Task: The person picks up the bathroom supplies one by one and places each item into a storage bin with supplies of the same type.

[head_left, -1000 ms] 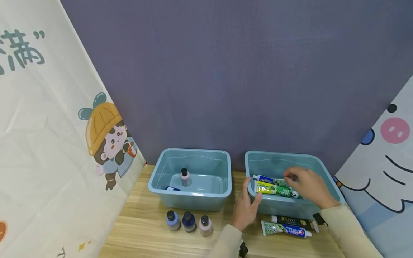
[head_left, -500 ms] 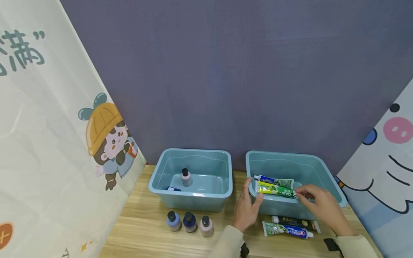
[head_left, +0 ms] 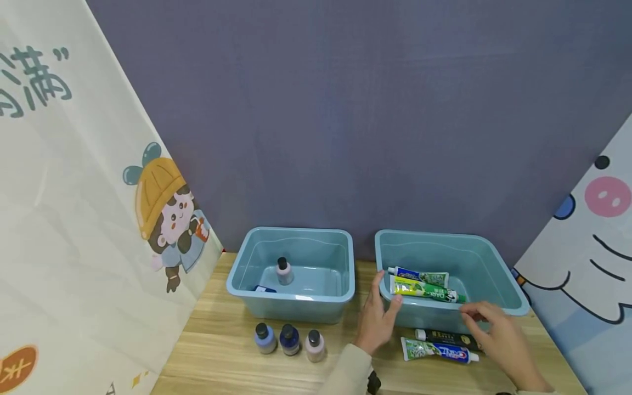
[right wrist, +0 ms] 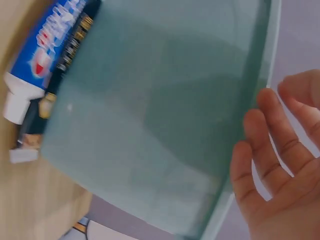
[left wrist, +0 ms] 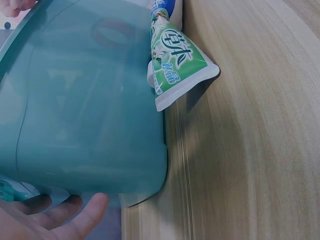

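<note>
My left hand (head_left: 376, 323) rests at the left front corner of the right-hand blue plastic bin (head_left: 434, 317), fingers along its side and thumb at its front. In the left wrist view, the fingers (left wrist: 90, 212) extend toward the bin's wall. Inside that bin lie a green-and-yellow toothpaste tube (head_left: 419, 289) and a blue-and-green toothpaste tube (head_left: 419, 275). My right hand (head_left: 498, 334) hovers at the front rim with loosely bent fingers and holds nothing. Below it on the table are a black toothpaste tube (head_left: 446, 337) and another blue-and-green toothpaste tube (head_left: 439, 351).
A second blue bin (head_left: 296, 308) stands to the left, with a pale pink bottle (head_left: 283, 271) and a dark blue item (head_left: 264, 289) inside. Before it stand a light blue bottle (head_left: 265, 339), a dark blue bottle (head_left: 289, 340) and a pink bottle (head_left: 314, 346). A grey-purple panel (head_left: 316, 120) rises behind.
My right hand has come out of the right bin, moving right and toward me past the front rim. The green-and-yellow tube stays inside. My left hand keeps its place.
</note>
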Demonstrator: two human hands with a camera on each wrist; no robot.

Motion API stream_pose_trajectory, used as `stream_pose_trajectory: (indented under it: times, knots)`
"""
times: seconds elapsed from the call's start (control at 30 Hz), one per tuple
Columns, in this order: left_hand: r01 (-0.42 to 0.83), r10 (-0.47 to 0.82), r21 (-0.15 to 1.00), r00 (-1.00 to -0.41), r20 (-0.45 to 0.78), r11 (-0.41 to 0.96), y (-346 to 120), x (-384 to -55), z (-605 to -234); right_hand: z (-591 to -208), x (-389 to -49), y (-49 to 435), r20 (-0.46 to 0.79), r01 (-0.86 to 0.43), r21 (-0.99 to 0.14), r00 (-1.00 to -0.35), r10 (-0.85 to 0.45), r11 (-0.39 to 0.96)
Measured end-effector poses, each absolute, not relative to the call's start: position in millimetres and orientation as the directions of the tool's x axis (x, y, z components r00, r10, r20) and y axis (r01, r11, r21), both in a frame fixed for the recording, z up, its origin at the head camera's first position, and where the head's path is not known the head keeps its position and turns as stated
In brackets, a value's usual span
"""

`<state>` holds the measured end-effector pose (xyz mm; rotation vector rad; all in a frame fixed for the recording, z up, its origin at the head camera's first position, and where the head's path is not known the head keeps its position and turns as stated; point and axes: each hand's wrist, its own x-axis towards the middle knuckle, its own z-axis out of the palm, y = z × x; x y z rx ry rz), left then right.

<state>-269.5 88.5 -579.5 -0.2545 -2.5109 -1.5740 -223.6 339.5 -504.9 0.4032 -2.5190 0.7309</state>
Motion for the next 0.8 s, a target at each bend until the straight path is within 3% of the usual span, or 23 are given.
stream_pose_trajectory:
  times: [0.13,0.4,0.8]
  knots:
    - [0.24,0.05,0.869,-0.969,0.243,0.433,88.7,-270.0,-579.6,-520.3,-218.5,334.1,0.532,-0.414,-0.42,-0.833,-0.151,0.807]
    - [0.244,0.053,0.871,-0.968,0.245,0.427,89.2,-271.7,-578.8,-549.1,-214.2,322.1,0.313,-0.281,-0.443,-0.938,-0.147,0.851]
    - [0.216,0.045,0.872,-0.975,0.219,0.438,87.6,-269.0,-579.1,-580.0,-215.4,318.3,0.143,-0.216,-0.421,-0.975,-0.171,0.881]
